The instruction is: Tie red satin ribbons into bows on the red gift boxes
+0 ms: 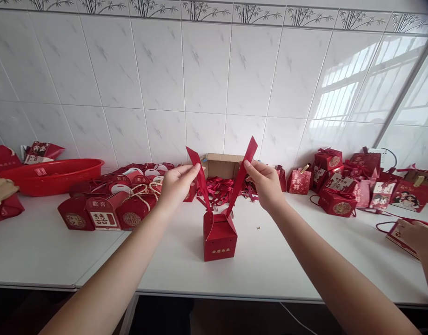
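Amid white tabletop [270, 270], inside front edge [235, 297], red box [220, 239], hands [174, 185] [270, 184] holding ribbon [237, 186]

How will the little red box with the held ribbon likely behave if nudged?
The box looks like folded card, so it's probably light and dentable. Its flat base on the table suggests sliding before tipping. The ribbon, pinched in the left hand and right hand, may restrain it.
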The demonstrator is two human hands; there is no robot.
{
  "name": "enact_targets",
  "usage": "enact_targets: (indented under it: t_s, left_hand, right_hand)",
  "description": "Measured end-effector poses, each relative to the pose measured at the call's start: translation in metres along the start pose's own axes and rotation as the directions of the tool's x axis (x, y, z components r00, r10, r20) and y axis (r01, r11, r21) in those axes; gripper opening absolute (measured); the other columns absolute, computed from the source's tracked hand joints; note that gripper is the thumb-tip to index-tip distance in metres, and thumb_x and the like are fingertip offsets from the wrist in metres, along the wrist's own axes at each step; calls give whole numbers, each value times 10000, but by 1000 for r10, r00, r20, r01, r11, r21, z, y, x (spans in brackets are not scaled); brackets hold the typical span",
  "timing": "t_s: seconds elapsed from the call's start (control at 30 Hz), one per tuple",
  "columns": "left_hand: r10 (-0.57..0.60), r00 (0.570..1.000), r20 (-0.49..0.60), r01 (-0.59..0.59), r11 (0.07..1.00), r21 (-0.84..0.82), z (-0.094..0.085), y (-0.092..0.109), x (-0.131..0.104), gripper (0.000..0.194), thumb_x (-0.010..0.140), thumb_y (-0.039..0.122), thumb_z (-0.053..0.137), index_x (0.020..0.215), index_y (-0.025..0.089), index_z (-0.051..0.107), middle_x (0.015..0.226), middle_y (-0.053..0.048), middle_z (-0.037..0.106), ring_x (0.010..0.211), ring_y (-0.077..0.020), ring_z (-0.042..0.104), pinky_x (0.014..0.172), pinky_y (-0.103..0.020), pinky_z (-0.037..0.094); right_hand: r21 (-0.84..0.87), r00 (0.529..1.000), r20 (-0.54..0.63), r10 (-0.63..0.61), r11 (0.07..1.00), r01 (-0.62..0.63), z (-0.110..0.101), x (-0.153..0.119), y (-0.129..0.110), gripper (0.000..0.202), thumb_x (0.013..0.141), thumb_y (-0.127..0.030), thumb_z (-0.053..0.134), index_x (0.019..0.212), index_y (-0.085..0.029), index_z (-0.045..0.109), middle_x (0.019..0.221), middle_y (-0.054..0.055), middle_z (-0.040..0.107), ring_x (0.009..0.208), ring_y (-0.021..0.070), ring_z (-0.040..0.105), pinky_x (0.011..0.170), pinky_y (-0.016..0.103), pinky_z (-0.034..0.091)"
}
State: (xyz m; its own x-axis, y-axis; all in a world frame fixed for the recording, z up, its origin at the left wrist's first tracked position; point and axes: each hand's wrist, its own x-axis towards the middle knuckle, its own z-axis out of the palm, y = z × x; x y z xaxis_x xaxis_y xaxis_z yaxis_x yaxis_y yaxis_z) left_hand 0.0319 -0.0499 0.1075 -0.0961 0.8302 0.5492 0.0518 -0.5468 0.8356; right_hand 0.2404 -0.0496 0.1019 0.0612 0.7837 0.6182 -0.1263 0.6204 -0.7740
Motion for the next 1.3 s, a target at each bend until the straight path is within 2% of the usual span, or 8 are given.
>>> enact_targets:
  t_s: [0.17,0.43,0.73,1.03,1.2,1.3]
  left_hand:
    - [48,999,20,-48,999,6,5,6,5,323,722,466,688,879,188,736,864,-47,713,886,-189,597,722,-246,438]
    - [40,998,42,-40,999,7,7,6,12,305,716,458,686,869,199,737,628,2,630,740,-172,581,663,-254,435]
    - [43,999,1,-43,999,-4,9,10,13,326,719,479,679,870,195,733,811,-39,683,792,-169,589,684,-257,450]
    - [56,998,20,-55,998,-36,11,12,15,333,727,490,672,868,194,726,749,-34,680,762,-181,604,701,-291,464]
    - [67,997,25,-67,998,7,10,16,11,326,739,490,663,881,203,726,880,-43,707,798,-175,616,694,-272,465]
    - [63,997,37,-63,998,5,10,18,6,322,730,479,674,875,198,732,879,-48,720,838,-195,638,753,-291,483]
  right_hand:
    - [15,999,34,33,999,-34,3,7,0,274,739,-457,681,694,-186,669,701,0,598,664,117,520,590,248,414]
    - [-11,994,87,67,998,-66,-4,8,6,265,725,-460,693,773,-200,704,746,6,637,729,138,563,661,272,433]
    - [2,992,70,108,994,-108,-7,5,11,258,725,-458,701,790,-209,722,746,4,643,698,125,554,650,263,424]
    - [60,992,119,30,997,-37,-3,2,-8,186,759,-394,688,792,-217,736,781,12,663,765,144,570,732,301,450]
    - [38,990,136,27,999,-32,1,-3,-17,190,758,-407,684,741,-223,728,741,7,660,747,151,571,707,309,452]
    - [5,990,138,28,1000,-29,1,-6,-18,207,752,-423,685,723,-221,722,723,7,657,731,154,567,670,303,455]
